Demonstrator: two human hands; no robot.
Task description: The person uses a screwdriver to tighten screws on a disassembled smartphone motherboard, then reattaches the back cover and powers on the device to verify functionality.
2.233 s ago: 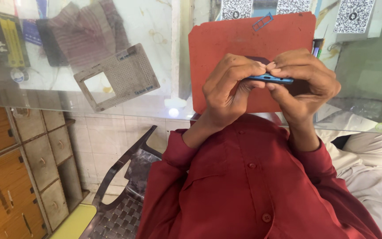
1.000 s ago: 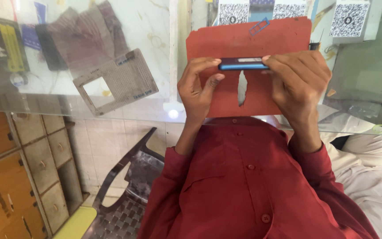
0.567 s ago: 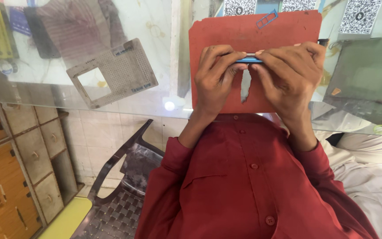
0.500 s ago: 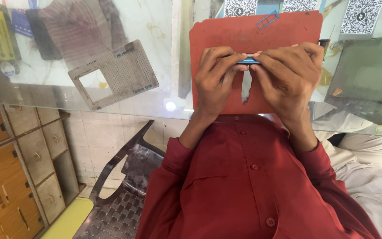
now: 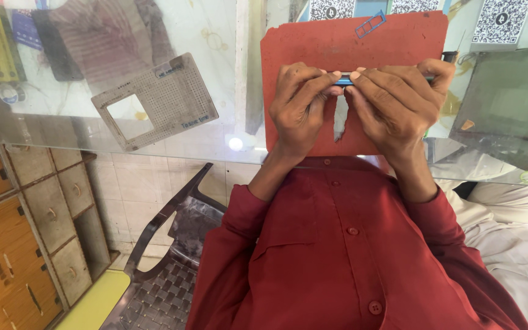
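Both my hands hold a thin blue phone (image 5: 344, 79) edge-on above a red work mat (image 5: 313, 46) on the glass counter. My left hand (image 5: 300, 104) wraps the phone's left end, fingers curled over its top edge. My right hand (image 5: 398, 101) covers the right end, fingertips meeting the left hand's at the middle. Most of the phone is hidden by my fingers. A small blue tray frame (image 5: 369, 24) lies on the mat's far side. A slit in the mat shows between my wrists.
A grey perforated plate (image 5: 172, 98) with a square cut-out lies to the left on the glass counter (image 5: 227, 36). Square-code cards (image 5: 501, 21) stand at the far right. A dark mat (image 5: 508, 116) lies on the right. Below are a plastic chair (image 5: 166, 269) and wooden drawers (image 5: 44, 214).
The phone has gone from held apart at its ends to gripped close, with both hands' fingers closing over it and meeting at the middle. The view shifted slightly.
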